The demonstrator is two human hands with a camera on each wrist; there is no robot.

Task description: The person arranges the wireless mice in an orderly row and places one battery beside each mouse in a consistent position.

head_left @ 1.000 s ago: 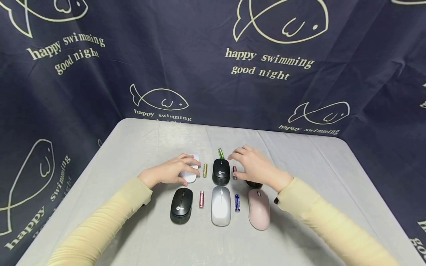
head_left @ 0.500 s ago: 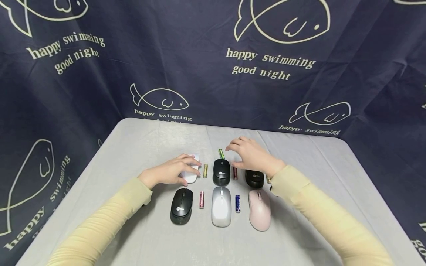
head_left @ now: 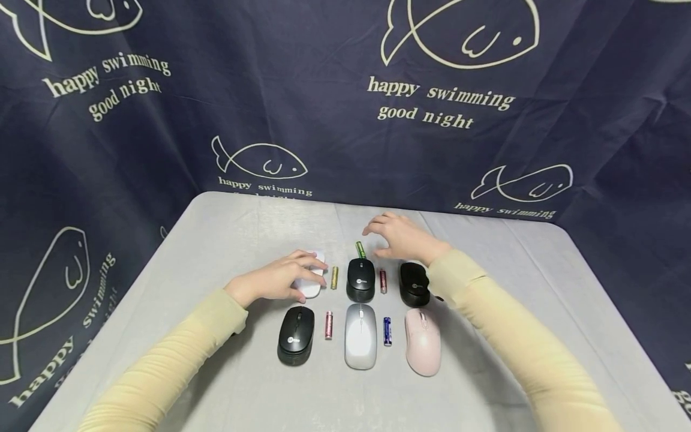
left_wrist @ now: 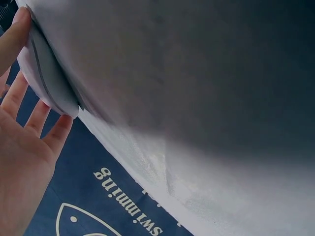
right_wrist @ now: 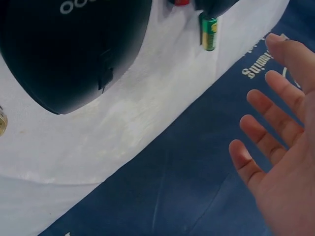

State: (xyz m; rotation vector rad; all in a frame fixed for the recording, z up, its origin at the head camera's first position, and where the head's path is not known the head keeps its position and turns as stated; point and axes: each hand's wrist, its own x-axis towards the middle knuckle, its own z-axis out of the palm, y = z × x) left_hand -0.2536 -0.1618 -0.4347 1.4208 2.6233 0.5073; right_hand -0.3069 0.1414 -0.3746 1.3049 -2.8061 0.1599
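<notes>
My left hand point(head_left: 278, 277) holds a white computer mouse point(head_left: 311, 290) at the back left of the group, its fingers spread along the sides. In the left wrist view, the thumb and several fingertips touch opposite edges of that white mouse point(left_wrist: 51, 73). My right hand point(head_left: 402, 237) hovers with loosely bent fingers and holds nothing. It is nearest to a green battery point(head_left: 360, 249), which lies just behind the middle black mouse point(head_left: 360, 279). The right wrist view shows an open palm, with the green battery point(right_wrist: 209, 35) apart from it.
A yellow battery point(head_left: 335, 278) and a dark red battery point(head_left: 383, 281) flank the middle black mouse. Another black mouse point(head_left: 413, 284) lies by the right sleeve. In front are a black mouse point(head_left: 296, 335), red battery point(head_left: 329, 325), silver mouse point(head_left: 360, 337), blue battery point(head_left: 387, 331) and pink mouse point(head_left: 423, 342).
My right hand has moved away toward the table's back edge, uncovering the black mouse at the right. My left hand has stayed on the white mouse.
</notes>
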